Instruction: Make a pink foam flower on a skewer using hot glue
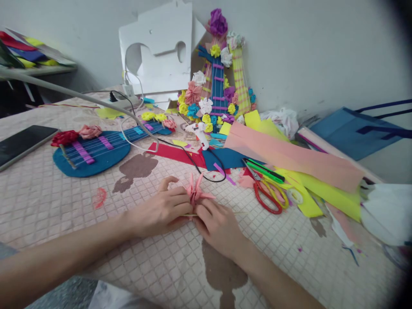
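A small pink folded paper flower point(195, 191) stands between my two hands on the table, with a thin wooden stick point(189, 214) lying under it. My left hand point(162, 209) curls around the flower's left side, fingers closed on it. My right hand point(218, 224) pinches the flower from the right and below. Both forearms rest on the tablecloth point(58, 201).
Red-handled scissors point(265, 193) and a green pen point(265, 170) lie to the right on pink and yellow paper sheets point(289, 156). A white glue gun point(200, 134) with its black cord sits behind. A blue paper guitar point(96, 150), a phone point(22, 143) and flower-covered craft models point(219, 86) stand farther back.
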Demonstrator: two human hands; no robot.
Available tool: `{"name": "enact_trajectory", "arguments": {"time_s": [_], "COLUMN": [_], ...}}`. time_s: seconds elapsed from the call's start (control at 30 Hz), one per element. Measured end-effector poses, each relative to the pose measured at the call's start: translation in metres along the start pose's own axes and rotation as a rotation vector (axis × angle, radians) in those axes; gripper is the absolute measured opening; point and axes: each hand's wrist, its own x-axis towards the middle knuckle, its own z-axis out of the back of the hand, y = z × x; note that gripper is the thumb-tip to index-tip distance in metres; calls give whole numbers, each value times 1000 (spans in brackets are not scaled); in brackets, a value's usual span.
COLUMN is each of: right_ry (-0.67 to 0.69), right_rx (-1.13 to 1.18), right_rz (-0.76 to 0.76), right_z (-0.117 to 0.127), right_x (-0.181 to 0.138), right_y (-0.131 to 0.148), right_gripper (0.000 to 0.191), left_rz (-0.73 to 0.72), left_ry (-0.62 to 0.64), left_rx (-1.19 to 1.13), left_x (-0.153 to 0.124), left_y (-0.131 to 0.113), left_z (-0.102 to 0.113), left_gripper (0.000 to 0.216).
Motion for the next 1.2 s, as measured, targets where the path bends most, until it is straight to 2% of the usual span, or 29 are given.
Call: {"name": "enact_trajectory", "arguments": {"time_s": [0.5, 1.2], "right_ry": [41, 60], "right_rx": [69, 121], "right_rz": [-11, -52], "right_z": [3, 4], "right_x": [-2, -1], "right_y": [-4, -4], "right_gripper": [15, 12], "left_rz": [15, 28], "left_ry": [-49, -33], "left_rx": [14, 21], "left_x": [-1, -1], "left_y": [-2, -2], "left_z": [-2, 0], "left_gripper": [17, 21]}}
